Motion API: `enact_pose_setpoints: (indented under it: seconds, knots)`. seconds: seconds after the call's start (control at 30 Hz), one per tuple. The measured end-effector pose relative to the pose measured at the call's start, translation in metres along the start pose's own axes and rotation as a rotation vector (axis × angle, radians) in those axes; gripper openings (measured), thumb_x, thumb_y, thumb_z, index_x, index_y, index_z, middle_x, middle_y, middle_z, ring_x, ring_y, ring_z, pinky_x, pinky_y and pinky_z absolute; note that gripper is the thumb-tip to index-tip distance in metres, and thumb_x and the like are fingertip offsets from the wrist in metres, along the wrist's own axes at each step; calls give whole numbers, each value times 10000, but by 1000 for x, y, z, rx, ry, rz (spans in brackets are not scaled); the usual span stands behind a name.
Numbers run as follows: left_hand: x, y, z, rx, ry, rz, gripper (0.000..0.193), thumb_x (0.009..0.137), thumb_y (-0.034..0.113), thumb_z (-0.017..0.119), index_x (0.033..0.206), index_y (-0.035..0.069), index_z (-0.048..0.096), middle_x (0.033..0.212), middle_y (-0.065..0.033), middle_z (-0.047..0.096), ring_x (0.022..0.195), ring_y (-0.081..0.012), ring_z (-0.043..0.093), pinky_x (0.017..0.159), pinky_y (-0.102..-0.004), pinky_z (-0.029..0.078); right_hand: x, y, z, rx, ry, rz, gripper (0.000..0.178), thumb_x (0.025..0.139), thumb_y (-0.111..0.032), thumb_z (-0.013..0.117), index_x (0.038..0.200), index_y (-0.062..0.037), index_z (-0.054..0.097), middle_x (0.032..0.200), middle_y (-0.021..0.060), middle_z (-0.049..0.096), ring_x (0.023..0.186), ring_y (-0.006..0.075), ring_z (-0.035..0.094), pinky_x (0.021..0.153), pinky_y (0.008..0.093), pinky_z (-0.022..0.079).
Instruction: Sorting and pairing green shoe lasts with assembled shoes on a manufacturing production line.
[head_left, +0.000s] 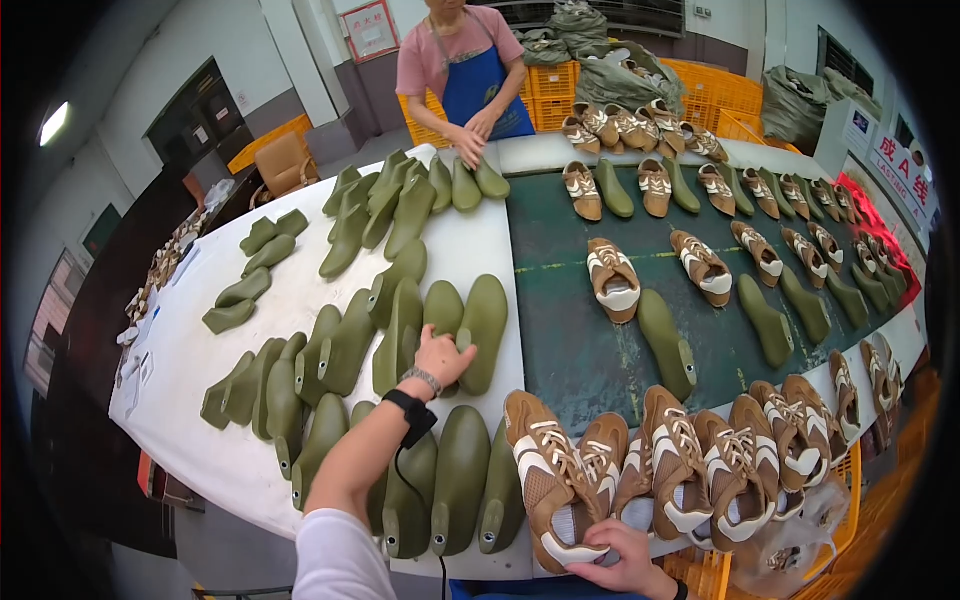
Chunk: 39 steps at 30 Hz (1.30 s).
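My left hand [441, 360] is closed around the near end of a green shoe last [443, 302], with finger and thumb at its sides. Another last [484, 335] lies close by its thumb. At the near edge, my right hand [622, 558] grips the heel of a brown sneaker [545, 465] with white stripes and laces. That sneaker's toe points away from me, at the left end of a row of similar sneakers [672, 455]. Below my left forearm, several more lasts [462, 480] lie side by side on the white tabletop [240, 375].
A dark green conveyor belt [560, 350] on the right carries rows of sneakers and lasts. Across the table stands a person in a blue apron [487, 90], hands near the far lasts [465, 185]. Orange crates [553, 90] stand behind; another crate [850, 500] is at lower right.
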<state>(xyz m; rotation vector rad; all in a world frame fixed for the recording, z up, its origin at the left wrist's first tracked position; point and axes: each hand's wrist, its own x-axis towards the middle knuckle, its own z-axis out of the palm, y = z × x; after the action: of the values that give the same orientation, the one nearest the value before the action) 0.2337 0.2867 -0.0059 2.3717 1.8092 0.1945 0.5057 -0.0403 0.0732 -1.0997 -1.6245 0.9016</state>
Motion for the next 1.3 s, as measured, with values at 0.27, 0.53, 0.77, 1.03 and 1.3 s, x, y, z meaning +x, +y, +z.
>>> enact_pose_setpoints:
  seconds: [0.27,0.53,0.77,1.03,1.3]
  knots:
    - [33,-65,-70,-214,331,-62,409,781,344,571,1009,5,574,969,-220,593,930,-342,564,800,-380,455,0,4,12,-32,-28,-24,360,577,-99,796,817,3,547,843,152,573,727,266,574,618,303,465]
    - [67,-155,-37,-72,201,-479,379,746,294,626,923,-37,576,943,-264,585,916,-386,561,813,-427,452,10,12,23,-91,-13,-33,378,574,-112,806,813,3,536,813,154,572,707,281,577,594,318,470]
    - [-19,-150,-55,52,-14,-406,413,692,310,647,906,-41,615,931,-259,595,889,-363,583,788,-403,474,5,11,14,-156,-39,-107,382,566,-207,826,776,-42,553,765,92,595,641,175,599,541,243,469]
    - [-62,-23,-84,182,157,97,651,755,402,603,1268,87,354,904,-194,612,830,-326,600,712,-414,480,-17,-1,1,-45,-19,-154,347,589,-168,813,790,-24,571,772,96,583,644,174,585,550,239,469]
    - [3,85,-5,90,-165,-5,649,727,376,572,1276,113,345,962,-211,603,890,-352,584,790,-427,460,-41,-6,-18,-15,70,-137,348,586,-183,816,762,-31,558,747,85,584,601,167,576,517,244,462]
